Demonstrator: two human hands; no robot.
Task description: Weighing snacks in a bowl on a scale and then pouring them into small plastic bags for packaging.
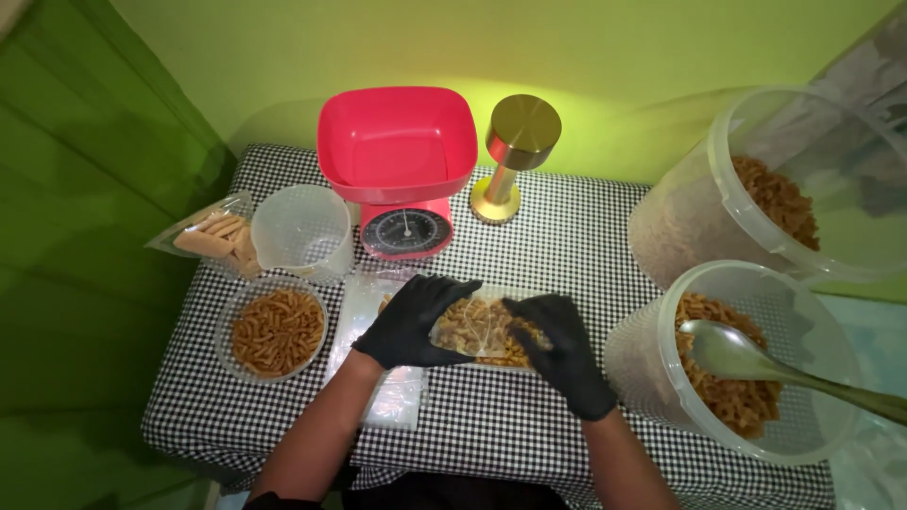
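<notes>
Both my hands wear black gloves and grip a small clear plastic bag (pixel 477 326) filled with brown snack pieces, low over the checkered table (pixel 567 246). My left hand (pixel 411 321) pinches the bag's left end. On the bag's right end, my right hand (pixel 557 345) has its fingers folded over the top edge. Under my left wrist lies a stack of flat clear bags (pixel 373 302).
A red kitchen scale (pixel 397 165) with a red bowl stands at the back, beside a gold-topped lamp (pixel 515 151). At the left sit an empty clear cup (pixel 300 231), a snack-filled bowl (pixel 277 331) and a packed bag (pixel 217 236). Two big clear snack tubs (pixel 746 364) (pixel 784 189) stand right, with a metal spoon (pixel 756 364).
</notes>
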